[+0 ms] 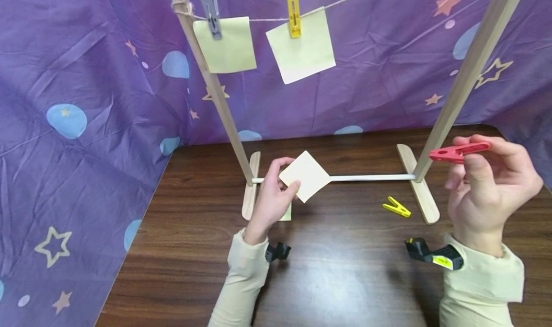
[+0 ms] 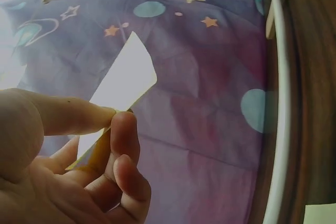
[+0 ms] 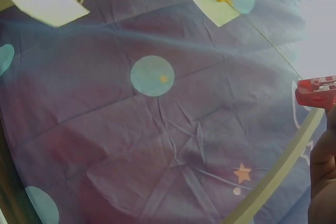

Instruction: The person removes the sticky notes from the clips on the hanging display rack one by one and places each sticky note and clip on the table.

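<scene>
My left hand pinches a pale yellow sticky note between thumb and fingers, above the table in front of the rack. In the left wrist view the note stands tilted at the fingertips. Off to the right, my right hand holds a red clothespin by its tail end, near the right post. The clothespin also shows at the right edge of the right wrist view. On the string, a grey clothespin and a yellow clothespin each hold a note.
A wooden rack has a left post, a right post and a white bottom bar. A small yellow clothespin lies on the table. Another note lies partly behind my left hand. Purple cloth hangs behind.
</scene>
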A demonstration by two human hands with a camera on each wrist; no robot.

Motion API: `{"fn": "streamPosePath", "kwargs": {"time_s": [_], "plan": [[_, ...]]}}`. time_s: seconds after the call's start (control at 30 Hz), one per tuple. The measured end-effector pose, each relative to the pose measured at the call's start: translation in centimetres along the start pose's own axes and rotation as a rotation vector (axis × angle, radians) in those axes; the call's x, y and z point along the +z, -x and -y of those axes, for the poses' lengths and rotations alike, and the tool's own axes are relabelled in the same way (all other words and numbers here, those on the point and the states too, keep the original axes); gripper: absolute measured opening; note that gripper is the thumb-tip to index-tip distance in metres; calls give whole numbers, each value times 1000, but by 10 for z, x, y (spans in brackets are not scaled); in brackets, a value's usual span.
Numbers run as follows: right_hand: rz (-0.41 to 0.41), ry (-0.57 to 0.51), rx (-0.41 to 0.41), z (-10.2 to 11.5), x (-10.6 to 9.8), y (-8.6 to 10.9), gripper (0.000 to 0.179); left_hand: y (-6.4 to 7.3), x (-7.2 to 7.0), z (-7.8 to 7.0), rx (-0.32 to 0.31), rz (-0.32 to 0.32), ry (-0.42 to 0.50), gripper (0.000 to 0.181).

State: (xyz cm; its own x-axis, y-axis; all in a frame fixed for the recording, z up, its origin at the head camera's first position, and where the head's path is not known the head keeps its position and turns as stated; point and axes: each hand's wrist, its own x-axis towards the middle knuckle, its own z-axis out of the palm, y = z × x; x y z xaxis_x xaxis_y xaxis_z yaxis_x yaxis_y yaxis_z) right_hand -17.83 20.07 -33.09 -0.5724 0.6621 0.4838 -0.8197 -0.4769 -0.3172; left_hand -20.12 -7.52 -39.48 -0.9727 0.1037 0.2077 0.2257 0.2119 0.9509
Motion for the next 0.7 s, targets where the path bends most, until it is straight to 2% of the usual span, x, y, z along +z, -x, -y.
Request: {"fn": "streamPosePath", "kwargs": {"time_s": [0.17, 0.4, 0.53, 0.7], "plan": [[-1, 1, -6, 0, -3, -2, 38, 0, 5, 5, -29, 23, -66, 46], [1, -3, -4, 0, -3, -3, 36, 0, 14, 14, -4, 155, -388, 18], [-7, 7, -5, 1, -4, -3, 35, 0, 19, 17, -5, 202, -447, 18], [-16, 6, -5, 3, -5, -5, 36, 0, 22, 19, -12, 193, -468, 19]]}}
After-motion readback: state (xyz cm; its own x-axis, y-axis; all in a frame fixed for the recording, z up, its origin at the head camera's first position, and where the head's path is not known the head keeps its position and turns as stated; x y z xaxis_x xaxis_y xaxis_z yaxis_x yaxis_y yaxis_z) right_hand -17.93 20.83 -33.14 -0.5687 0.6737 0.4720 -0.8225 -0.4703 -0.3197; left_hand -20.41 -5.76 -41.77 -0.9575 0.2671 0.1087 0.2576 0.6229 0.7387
